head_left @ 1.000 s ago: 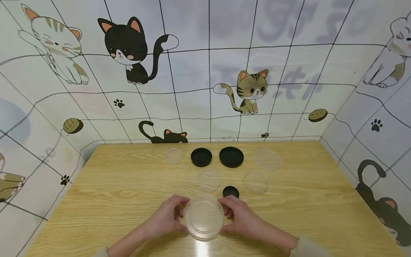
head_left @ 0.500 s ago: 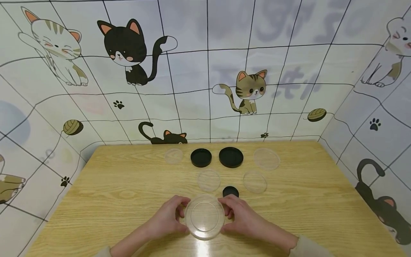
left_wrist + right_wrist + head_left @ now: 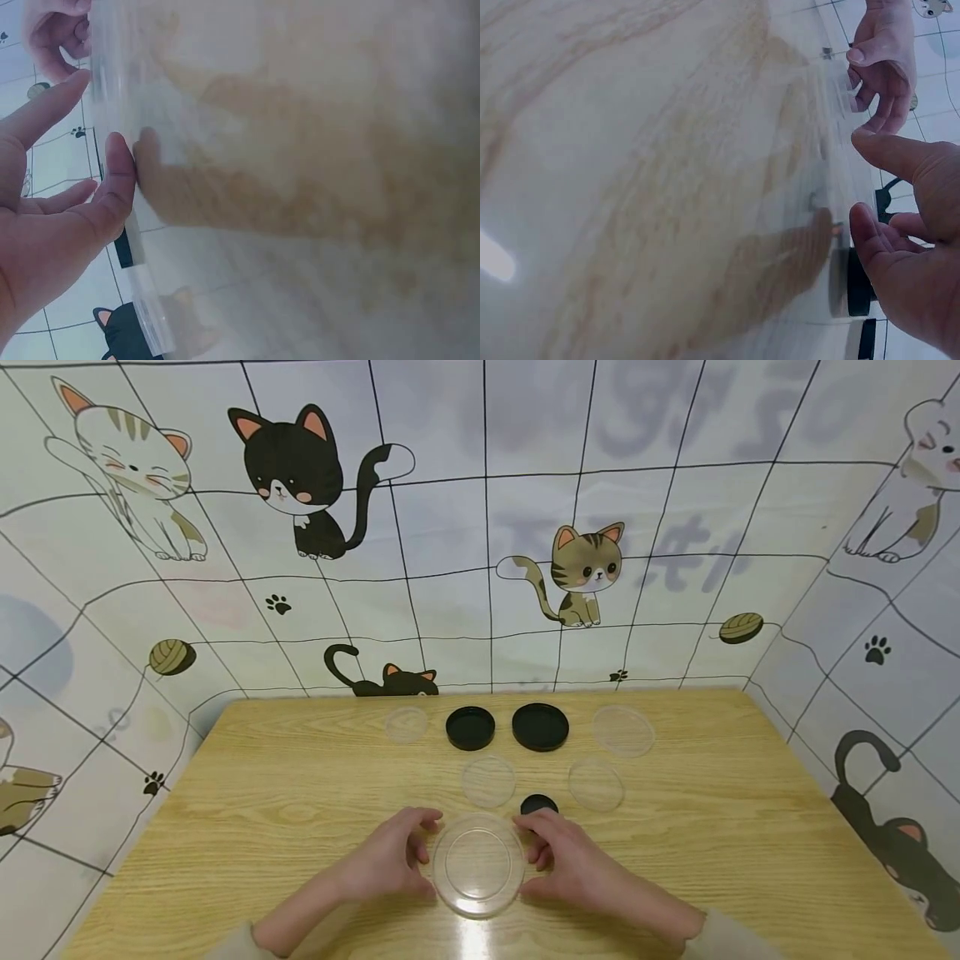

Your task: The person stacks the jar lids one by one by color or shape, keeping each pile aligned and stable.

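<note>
A round clear plastic dish (image 3: 478, 866), with concentric rings, lies flat on the table near the front. My left hand (image 3: 390, 856) curves loosely along its left side, with a small gap at the rim. On the other side, my right hand (image 3: 566, 860) is spread the same way, its fingertips very close to the rim; whether they touch it I cannot tell. In the left wrist view the dish's clear side wall (image 3: 112, 67) stands edge-on beside the fingers. Just beyond my right index finger sits a small black round dish (image 3: 538, 804), partly covered by that hand.
Farther back on the wooden table (image 3: 300, 777) stand a medium black dish (image 3: 470, 728) and a larger black dish (image 3: 540, 727). Several clear discs lie around them, including one at the right (image 3: 624, 731). A cat-print sheet (image 3: 450, 527) encloses the back and sides.
Both hands held the clear dish by its sides before; now their fingers have loosened and drawn slightly outward from it. The dish stays in place.
</note>
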`<state>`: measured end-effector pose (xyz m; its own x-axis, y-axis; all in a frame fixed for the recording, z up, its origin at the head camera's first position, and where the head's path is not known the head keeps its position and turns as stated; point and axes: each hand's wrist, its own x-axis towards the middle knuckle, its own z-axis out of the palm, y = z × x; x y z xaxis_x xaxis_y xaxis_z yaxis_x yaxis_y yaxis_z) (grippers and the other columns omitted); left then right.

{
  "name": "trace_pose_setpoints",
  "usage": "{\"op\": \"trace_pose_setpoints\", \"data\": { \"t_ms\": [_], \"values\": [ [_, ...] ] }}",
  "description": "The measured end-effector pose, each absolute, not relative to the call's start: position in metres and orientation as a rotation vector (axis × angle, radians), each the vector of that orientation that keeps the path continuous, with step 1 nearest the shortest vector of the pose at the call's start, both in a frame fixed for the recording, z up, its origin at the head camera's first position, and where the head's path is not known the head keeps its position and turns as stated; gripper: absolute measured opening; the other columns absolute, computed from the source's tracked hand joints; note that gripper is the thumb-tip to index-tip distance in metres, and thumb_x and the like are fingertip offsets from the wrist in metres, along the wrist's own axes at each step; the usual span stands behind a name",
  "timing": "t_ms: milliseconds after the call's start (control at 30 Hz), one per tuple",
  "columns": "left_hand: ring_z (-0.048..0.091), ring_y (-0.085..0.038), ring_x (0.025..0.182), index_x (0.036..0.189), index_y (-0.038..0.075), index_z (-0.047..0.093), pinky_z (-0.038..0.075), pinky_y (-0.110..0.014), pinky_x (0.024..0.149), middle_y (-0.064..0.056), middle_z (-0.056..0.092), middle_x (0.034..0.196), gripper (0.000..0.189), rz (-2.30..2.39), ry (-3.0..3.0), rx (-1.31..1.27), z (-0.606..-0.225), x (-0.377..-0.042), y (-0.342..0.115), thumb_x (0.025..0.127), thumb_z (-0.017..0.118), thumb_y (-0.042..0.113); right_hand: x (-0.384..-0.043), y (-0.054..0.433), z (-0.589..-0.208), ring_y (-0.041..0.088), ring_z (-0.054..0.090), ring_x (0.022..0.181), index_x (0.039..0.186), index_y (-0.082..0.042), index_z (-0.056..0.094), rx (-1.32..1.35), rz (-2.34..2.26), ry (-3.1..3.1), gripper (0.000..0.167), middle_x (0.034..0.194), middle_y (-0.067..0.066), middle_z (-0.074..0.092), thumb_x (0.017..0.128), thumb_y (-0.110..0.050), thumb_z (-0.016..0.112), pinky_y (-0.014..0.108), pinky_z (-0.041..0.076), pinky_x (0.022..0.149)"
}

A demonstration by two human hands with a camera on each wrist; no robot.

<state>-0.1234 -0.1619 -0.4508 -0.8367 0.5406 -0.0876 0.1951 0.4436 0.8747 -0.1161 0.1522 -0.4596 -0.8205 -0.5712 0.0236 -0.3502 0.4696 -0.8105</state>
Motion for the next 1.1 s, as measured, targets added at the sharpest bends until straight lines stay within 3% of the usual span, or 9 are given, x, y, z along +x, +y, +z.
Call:
{"op": "trace_pose_setpoints", "data": {
  "t_ms": [233,467,733,933,1100],
  "values": [
    [0.056,-0.027,0.095,0.146,-0.002,0.047,0.054,-0.034,0.077,-0.019,0.051,0.133,0.087,1.356,2.375,0.647,-0.440,-0.136,-0.160,0.071,0.092,0.002,-0.122,0.167,-0.451,0.014,0.061,0.087,0.142,0.003,0.051,-0.831,-1.331,2.512,0.076,0.124,0.013,0.057,0.077,-0.003,0.090,0.028,0.055,0.078],
    [0.057,-0.029,0.103,0.148,0.002,0.047,0.054,-0.032,0.079,-0.021,0.049,0.136,0.082,1.409,2.372,0.705,-0.426,-0.162,-0.146,0.078,0.090,0.006,-0.136,0.187,-0.439,0.022,0.062,0.089,0.141,0.000,0.055,-0.856,-1.386,2.618,0.072,0.129,0.020,0.057,0.077,0.000,0.088,0.032,0.057,0.076],
    [0.058,-0.029,0.105,0.150,0.006,0.045,0.055,-0.035,0.083,-0.017,0.049,0.136,0.080,1.501,2.349,0.703,-0.413,-0.191,-0.117,0.082,0.087,0.007,-0.151,0.214,-0.427,0.026,0.062,0.089,0.141,-0.002,0.056,-0.829,-1.394,2.796,0.072,0.129,0.016,0.059,0.077,0.002,0.088,0.032,0.056,0.072],
    [0.056,-0.039,0.111,0.151,0.005,0.043,0.055,-0.035,0.083,-0.022,0.047,0.140,0.081,1.550,2.296,0.717,-0.410,-0.204,-0.097,0.083,0.086,0.007,-0.158,0.237,-0.419,0.024,0.062,0.089,0.143,-0.001,0.054,-0.732,-1.383,2.877,0.072,0.128,0.017,0.059,0.080,-0.002,0.087,0.033,0.056,0.074],
    [0.057,-0.036,0.110,0.151,0.008,0.045,0.056,-0.034,0.080,-0.017,0.049,0.137,0.080,1.561,2.305,0.705,-0.409,-0.212,-0.083,0.083,0.086,0.009,-0.168,0.254,-0.422,0.029,0.063,0.091,0.146,0.000,0.051,-0.590,-1.377,2.911,0.073,0.130,0.018,0.058,0.082,-0.004,0.086,0.034,0.056,0.078]
  ]
}}
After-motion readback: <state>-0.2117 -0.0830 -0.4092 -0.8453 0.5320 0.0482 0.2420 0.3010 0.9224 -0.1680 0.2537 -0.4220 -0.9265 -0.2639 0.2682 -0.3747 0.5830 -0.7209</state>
